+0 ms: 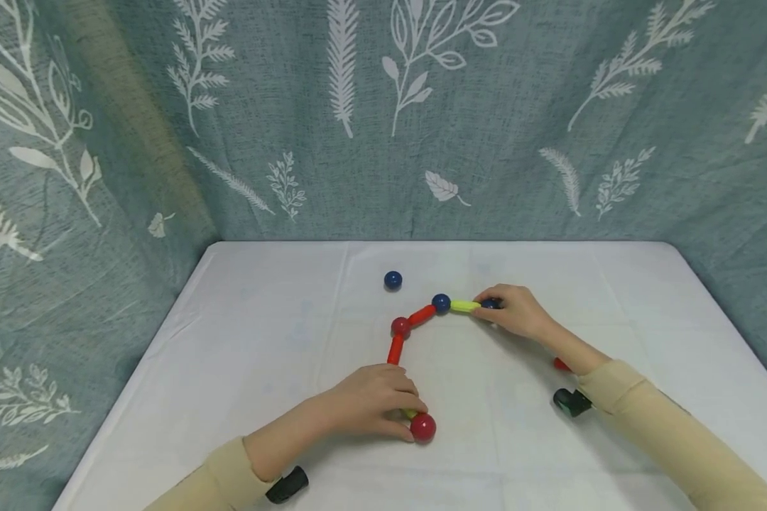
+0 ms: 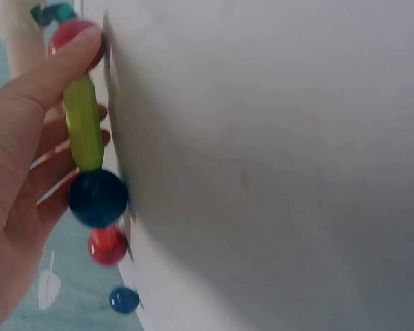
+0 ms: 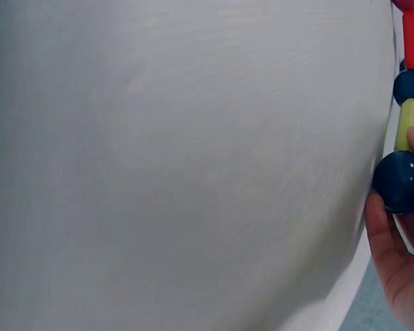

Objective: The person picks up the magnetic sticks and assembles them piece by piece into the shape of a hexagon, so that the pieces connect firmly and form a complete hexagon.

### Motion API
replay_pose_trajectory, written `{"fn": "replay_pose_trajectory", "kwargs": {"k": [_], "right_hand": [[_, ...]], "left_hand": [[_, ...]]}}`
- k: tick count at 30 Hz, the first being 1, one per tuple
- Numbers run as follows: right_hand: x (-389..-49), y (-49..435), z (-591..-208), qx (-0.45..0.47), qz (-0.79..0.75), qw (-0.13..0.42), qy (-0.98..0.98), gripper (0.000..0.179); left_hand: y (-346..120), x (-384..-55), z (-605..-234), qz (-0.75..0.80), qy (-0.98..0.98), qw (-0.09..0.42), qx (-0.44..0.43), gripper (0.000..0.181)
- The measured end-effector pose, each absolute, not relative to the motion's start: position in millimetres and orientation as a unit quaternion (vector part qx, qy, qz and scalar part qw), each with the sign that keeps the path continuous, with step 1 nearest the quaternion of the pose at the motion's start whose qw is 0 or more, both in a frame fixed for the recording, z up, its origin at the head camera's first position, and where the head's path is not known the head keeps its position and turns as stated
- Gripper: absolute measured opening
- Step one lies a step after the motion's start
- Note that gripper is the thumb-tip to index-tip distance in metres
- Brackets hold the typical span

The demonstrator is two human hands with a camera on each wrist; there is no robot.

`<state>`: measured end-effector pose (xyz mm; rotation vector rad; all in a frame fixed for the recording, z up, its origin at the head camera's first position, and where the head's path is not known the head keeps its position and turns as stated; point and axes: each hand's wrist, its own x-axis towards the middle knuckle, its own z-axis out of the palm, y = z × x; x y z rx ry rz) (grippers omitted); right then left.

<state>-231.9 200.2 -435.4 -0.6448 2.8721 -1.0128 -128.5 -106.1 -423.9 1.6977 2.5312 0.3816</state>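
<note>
A bent chain of balls and rods lies on the white table. My left hand (image 1: 373, 401) holds its near end, the thumb on a red ball (image 2: 76, 38) and the fingers behind a yellow-green rod (image 2: 84, 127). A blue ball (image 2: 98, 198) joins that rod to a red rod (image 1: 395, 349); the head view hides this ball behind the hand. Beyond come a red ball (image 1: 400, 327), another red rod (image 1: 422, 316), a blue ball (image 1: 441, 304) and a yellow-green rod (image 1: 464, 306). My right hand (image 1: 514, 309) grips the far end around a blue ball (image 3: 401, 182).
A loose blue ball (image 1: 393, 280) sits behind the chain. A red piece (image 1: 562, 365) lies partly hidden by the right forearm. Dark wrist cameras show under the left sleeve (image 1: 287, 485) and right sleeve (image 1: 572, 402). Patterned green cloth (image 1: 358, 177) hangs behind the white table (image 1: 262, 319).
</note>
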Motion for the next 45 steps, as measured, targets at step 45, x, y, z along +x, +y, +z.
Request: {"fn": "replay_pose_trajectory", "kwargs": {"k": [45], "right_hand": [[-227, 167, -428, -0.288, -0.321, 0.063, 0.900, 0.043]], "left_hand": [[-34, -166, -410, 0.210, 0.880, 0.034, 0.425, 0.036]]}}
